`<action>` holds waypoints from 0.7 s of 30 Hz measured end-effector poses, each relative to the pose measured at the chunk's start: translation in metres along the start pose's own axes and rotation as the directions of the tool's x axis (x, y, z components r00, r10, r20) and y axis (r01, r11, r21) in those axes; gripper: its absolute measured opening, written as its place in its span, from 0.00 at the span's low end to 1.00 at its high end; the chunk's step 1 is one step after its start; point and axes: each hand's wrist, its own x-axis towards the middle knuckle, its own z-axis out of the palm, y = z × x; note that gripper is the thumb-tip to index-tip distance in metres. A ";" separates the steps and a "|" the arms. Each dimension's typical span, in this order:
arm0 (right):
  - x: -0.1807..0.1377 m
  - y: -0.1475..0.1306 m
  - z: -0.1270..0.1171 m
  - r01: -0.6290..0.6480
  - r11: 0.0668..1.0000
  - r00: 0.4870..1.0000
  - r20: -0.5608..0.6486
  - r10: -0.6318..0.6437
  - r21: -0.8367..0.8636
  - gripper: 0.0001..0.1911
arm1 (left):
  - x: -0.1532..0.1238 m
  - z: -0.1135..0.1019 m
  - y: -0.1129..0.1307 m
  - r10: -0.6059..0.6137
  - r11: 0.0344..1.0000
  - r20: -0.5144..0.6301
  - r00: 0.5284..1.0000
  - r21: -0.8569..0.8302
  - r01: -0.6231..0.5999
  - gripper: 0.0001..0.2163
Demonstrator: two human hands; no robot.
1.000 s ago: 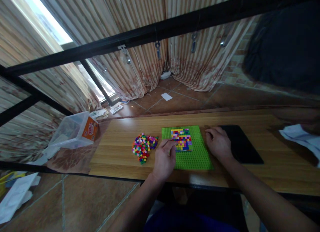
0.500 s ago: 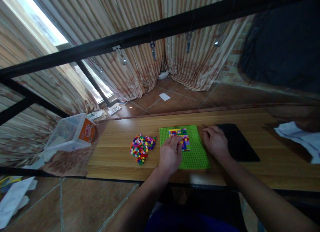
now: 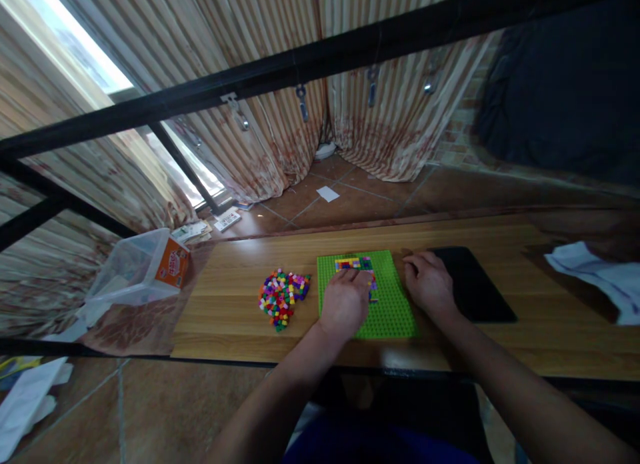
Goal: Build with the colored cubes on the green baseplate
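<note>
A green studded baseplate (image 3: 393, 317) lies on the table, with a patch of small colourful building bricks (image 3: 357, 263) near its far side. My left hand (image 3: 347, 303) is over this patch, fingers closed together and tips down on the bricks; whatever they pinch is hidden under them. Beside the plate's right edge, my right hand (image 3: 431, 282) rests on the table with curled fingers, and nothing shows in it. To the left of the plate, a loose pile of mixed-colour bricks (image 3: 280, 299) is spread on the wood.
A flat black panel (image 3: 475, 287) lies right of my right hand on the wooden table (image 3: 220, 277). Left of the table stands a clear plastic box (image 3: 133, 271) with an orange label. White cloth or paper (image 3: 595, 271) is at the far right. A black bar (image 3: 280, 71) crosses ahead.
My left hand has shifted slightly right and flattened over the bricks, covering more of the patch. My right hand stays in place beside the plate. The view has moved a little.
</note>
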 end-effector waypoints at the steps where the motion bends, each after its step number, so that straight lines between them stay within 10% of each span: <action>1: 0.000 0.000 0.000 -0.001 1.000 1.000 -0.003 0.001 0.005 0.12 | 0.002 -0.002 0.000 0.026 0.999 0.017 1.000 0.032 -0.027 0.06; 10: 0.000 -0.002 0.000 -0.003 1.000 1.000 -0.015 0.003 0.010 0.11 | 0.009 -0.006 0.000 0.134 0.979 0.113 0.984 0.142 -0.150 0.06; 21: 0.000 -0.001 0.000 -0.007 1.000 1.000 -0.008 0.007 0.020 0.11 | 0.000 0.003 0.001 0.036 0.983 -0.028 0.999 0.181 -0.030 0.06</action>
